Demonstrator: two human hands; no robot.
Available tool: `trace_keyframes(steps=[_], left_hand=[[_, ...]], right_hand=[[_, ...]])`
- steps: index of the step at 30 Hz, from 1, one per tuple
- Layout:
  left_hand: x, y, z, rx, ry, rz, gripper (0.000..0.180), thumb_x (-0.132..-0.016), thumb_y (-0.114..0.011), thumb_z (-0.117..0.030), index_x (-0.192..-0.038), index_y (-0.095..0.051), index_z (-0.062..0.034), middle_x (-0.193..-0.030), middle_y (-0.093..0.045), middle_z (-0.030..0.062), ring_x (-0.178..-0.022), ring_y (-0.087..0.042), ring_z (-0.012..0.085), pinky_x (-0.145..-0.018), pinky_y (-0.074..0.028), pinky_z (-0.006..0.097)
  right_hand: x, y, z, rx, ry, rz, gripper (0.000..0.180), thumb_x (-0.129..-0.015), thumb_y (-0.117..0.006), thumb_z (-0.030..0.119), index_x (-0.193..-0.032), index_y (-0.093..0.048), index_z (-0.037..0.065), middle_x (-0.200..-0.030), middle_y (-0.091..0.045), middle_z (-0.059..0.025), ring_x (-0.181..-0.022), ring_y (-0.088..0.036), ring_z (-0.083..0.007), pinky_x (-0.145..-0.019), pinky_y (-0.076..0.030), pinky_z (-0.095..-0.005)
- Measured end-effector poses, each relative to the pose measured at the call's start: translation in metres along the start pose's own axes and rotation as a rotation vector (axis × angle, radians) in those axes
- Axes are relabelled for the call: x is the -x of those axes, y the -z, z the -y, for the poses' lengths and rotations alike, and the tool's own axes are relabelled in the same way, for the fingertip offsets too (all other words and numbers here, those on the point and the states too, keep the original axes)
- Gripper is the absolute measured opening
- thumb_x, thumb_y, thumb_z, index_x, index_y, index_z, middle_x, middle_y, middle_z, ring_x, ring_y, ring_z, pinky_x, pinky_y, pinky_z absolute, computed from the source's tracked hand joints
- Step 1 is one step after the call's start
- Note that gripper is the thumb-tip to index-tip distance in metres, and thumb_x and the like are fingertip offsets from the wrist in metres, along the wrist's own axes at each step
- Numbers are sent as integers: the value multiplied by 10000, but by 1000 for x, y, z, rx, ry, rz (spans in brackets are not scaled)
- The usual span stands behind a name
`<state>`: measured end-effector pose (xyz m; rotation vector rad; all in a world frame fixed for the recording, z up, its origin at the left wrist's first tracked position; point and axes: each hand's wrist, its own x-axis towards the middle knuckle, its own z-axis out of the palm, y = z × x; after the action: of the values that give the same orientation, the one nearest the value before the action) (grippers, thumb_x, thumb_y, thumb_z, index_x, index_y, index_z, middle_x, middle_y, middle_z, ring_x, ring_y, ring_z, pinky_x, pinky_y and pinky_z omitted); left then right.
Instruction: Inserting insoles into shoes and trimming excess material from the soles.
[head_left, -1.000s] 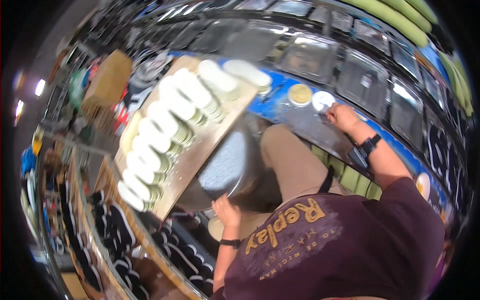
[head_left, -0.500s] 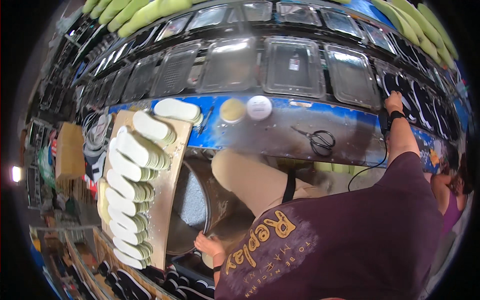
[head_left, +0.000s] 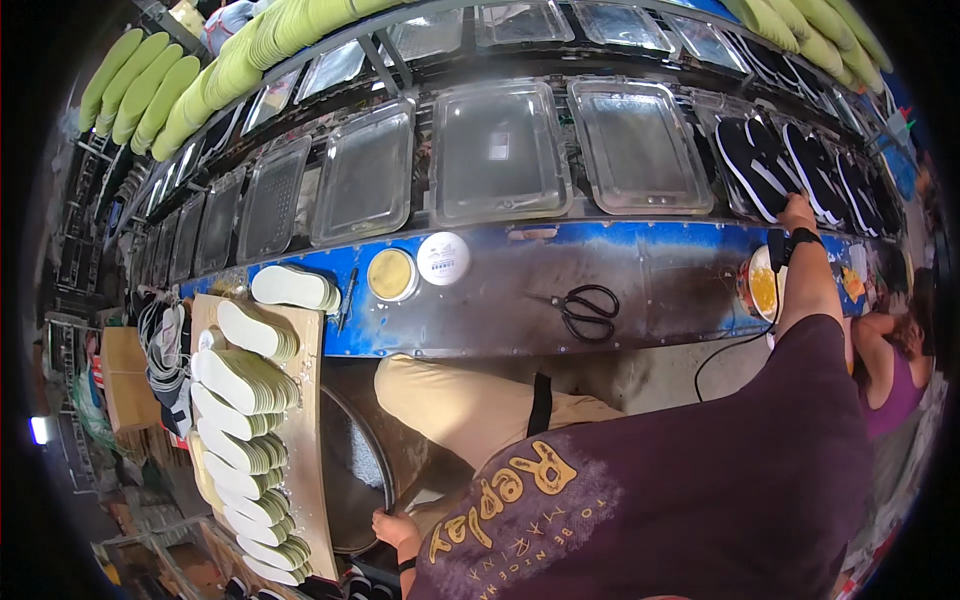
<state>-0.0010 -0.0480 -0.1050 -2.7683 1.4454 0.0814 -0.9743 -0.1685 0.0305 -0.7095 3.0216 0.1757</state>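
Note:
My right hand (head_left: pixel 797 212) reaches out to the far right, fingers closed at the near end of a black shoe (head_left: pixel 757 175) with a white sole edge. More black shoes (head_left: pixel 812 172) lie beside it in the tray row. Low at my left, my left hand (head_left: pixel 398 530) has its fingers curled at the rim of a round metal tub (head_left: pixel 386 470), which holds something grey and grainy. Beside the tub, a board (head_left: pixel 312 430) carries several stacks of white-topped, pale green insoles (head_left: pixel 245 380). A further insole stack (head_left: pixel 293 287) lies on the blue bench.
On the worn blue bench (head_left: pixel 490 300) lie black-handled scissors (head_left: pixel 588 312), a tub of yellowish paste (head_left: pixel 391 274), a white lid (head_left: pixel 443 258) and a bowl with yellow contents (head_left: pixel 763 285). Clear trays (head_left: pixel 500 150) line the rack behind. Another person (head_left: pixel 890 370) is at far right.
The view has swung, so the bench and boards appear farther left and lower. My right hand is now at a shoe's near end, and the yellow bowl has come into sight beneath my wrist.

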Motion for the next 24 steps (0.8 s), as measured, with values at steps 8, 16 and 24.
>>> trace_keyframes(steps=[8,16,24], left_hand=[[2,11,-2,-59,22,-22,323,-672,-766,-145,-929,-634,-1,-960,-642,186,-952,-598,390,-826,-473,478],[4,5,-2,3,9,-107,252,-662,-678,-101,-908,-662,-53,-947,-663,155,-933,-609,360,-830,-469,470],[19,13,-7,105,-12,-141,315,-691,-699,-135,-987,-616,-69,-1003,-611,145,-1003,-548,331,-893,-410,459]], right_hand=[[-51,-17,2,-133,273,132,453,-715,-797,185,-1088,-641,-18,-1120,-639,-234,-1106,-593,-376,-941,-469,-400],[-14,9,108,-129,535,-385,589,-797,-718,432,-1144,-624,-35,-1132,-624,-266,-1097,-585,-399,-927,-454,-429],[276,72,301,-786,1347,-192,335,-753,-788,216,-894,-602,-24,-854,-594,-148,-791,-569,-312,-738,-458,-351]])
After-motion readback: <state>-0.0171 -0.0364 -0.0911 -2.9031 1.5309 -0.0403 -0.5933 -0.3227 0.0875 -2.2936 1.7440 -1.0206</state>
